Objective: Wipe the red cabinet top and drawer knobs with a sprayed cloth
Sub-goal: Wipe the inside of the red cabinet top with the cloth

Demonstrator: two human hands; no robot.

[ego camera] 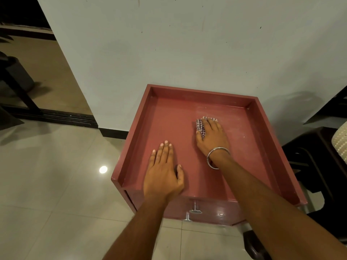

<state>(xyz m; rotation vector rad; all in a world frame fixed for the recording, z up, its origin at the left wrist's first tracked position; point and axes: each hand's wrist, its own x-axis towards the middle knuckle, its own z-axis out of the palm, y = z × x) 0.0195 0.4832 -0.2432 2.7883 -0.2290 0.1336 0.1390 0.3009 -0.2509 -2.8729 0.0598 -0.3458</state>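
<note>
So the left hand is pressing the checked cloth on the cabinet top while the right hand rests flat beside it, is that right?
Not quite: the hands are swapped. In the head view the right hand presses the checked cloth on the cabinet top, while the left hand rests flat beside it.

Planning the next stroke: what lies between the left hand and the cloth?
Only bare cabinet top separates left hand from cloth under right hand, per head view.
</note>
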